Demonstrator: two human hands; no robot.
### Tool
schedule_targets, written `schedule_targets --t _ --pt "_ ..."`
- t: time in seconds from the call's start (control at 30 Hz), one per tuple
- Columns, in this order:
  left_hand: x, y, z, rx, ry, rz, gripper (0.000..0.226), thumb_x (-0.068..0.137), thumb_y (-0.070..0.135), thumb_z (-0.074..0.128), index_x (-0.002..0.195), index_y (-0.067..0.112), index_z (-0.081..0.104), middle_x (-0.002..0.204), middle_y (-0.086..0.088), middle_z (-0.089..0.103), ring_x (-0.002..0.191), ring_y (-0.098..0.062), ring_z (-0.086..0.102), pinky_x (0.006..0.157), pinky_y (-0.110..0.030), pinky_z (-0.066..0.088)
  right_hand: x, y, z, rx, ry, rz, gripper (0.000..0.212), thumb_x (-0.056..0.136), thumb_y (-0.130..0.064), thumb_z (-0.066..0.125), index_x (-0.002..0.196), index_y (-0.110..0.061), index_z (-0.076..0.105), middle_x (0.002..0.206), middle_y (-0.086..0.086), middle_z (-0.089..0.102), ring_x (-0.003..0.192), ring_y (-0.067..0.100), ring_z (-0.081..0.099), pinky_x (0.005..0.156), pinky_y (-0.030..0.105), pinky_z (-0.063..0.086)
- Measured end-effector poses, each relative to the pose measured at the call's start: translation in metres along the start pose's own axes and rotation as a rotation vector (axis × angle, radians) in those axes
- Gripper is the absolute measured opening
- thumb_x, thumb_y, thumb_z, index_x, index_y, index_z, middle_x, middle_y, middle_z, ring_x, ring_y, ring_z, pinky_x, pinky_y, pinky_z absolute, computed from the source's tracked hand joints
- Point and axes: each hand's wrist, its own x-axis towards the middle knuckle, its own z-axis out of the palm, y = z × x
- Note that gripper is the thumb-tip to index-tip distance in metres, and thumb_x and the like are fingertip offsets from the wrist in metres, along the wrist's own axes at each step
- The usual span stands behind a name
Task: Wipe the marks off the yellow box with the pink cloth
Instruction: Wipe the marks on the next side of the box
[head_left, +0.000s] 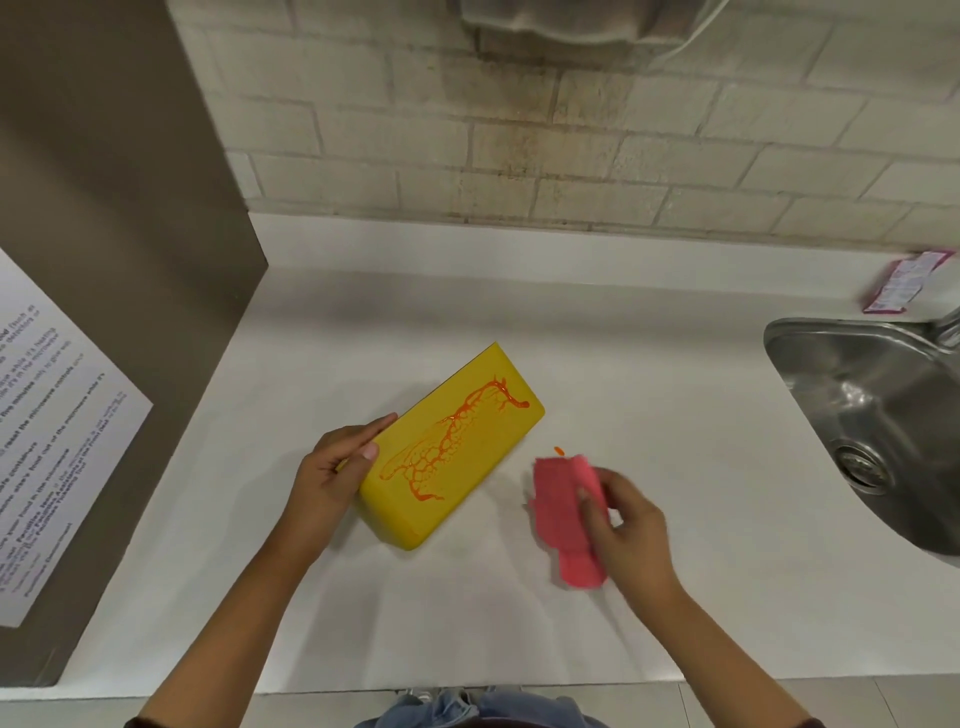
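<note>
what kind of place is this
Probably a shared kitchenette or break room: a steel sink set into a white counter, a painted block wall behind, and a printed notice at left that mentions a microwave.

Shows faded blue denim (457, 701), frayed and torn, at 6 o'clock, above a dark garment edge (483, 724). Shows left hand (332, 467) at 7 o'clock and right hand (631, 525) at 5 o'clock, on bare forearms.

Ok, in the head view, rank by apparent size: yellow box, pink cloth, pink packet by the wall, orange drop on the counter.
Largest: yellow box.
Then pink cloth.
Then pink packet, though farther away, so unsure.
Smallest: orange drop.
</note>
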Motion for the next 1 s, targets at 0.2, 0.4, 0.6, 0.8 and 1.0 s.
schedule_targets --t 0.2,0.4,0.6,0.8,1.0 --pt "0.0 0.002 0.001 -0.007 -0.019 -0.006 0.037 0.092 0.005 0.048 0.111 0.034 0.061 0.117 0.009 0.059 0.12 -0.021 0.05 0.102 -0.038 0.04 0.047 -0.042 0.006 0.404 0.318 0.147 0.01 0.091 -0.013 0.057 0.099 -0.016 0.063 0.098 0.004 0.066 0.086 0.018 0.066 0.068 0.029 0.055" --pt "-0.003 0.006 0.004 0.009 -0.039 0.022 0.034 0.091 0.008 0.051 0.111 0.034 0.06 0.115 0.01 0.059 0.12 -0.022 0.048 0.102 -0.037 0.038 0.078 -0.064 0.035 0.214 0.196 -0.015 0.01 0.084 -0.023 0.061 0.09 -0.023 0.069 0.099 -0.008 0.06 0.099 0.012 0.056 0.083 0.025 0.046" --pt "-0.002 0.01 0.003 0.014 -0.044 -0.001 0.033 0.08 0.025 0.05 0.109 0.037 0.061 0.112 0.009 0.058 0.117 -0.017 0.05 0.097 -0.027 0.039 0.075 -0.055 0.059 0.243 0.026 0.0 0.037 0.099 -0.02 0.045 0.136 -0.016 0.045 0.132 -0.024 0.036 0.118 -0.031 0.02 0.115 0.022 0.01" --pt "-0.002 0.006 0.001 -0.003 -0.037 -0.004 0.033 0.08 0.026 0.05 0.107 0.038 0.063 0.11 0.011 0.059 0.117 -0.019 0.05 0.095 -0.024 0.038 0.078 -0.062 0.068 0.143 -0.006 -0.15 0.037 0.099 -0.02 0.04 0.136 -0.023 0.041 0.136 -0.015 0.038 0.131 -0.013 0.023 0.113 0.011 0.005" --pt "0.0 0.003 -0.001 -0.037 0.018 -0.023 0.031 0.08 0.028 0.049 0.106 0.037 0.063 0.114 0.009 0.06 0.118 -0.021 0.051 0.091 -0.025 0.043 0.063 -0.062 0.069 -0.031 -0.312 -0.504 0.035 0.098 -0.024 0.039 0.13 -0.028 0.05 0.142 -0.007 0.041 0.14 0.007 0.026 0.118 0.029 0.008"
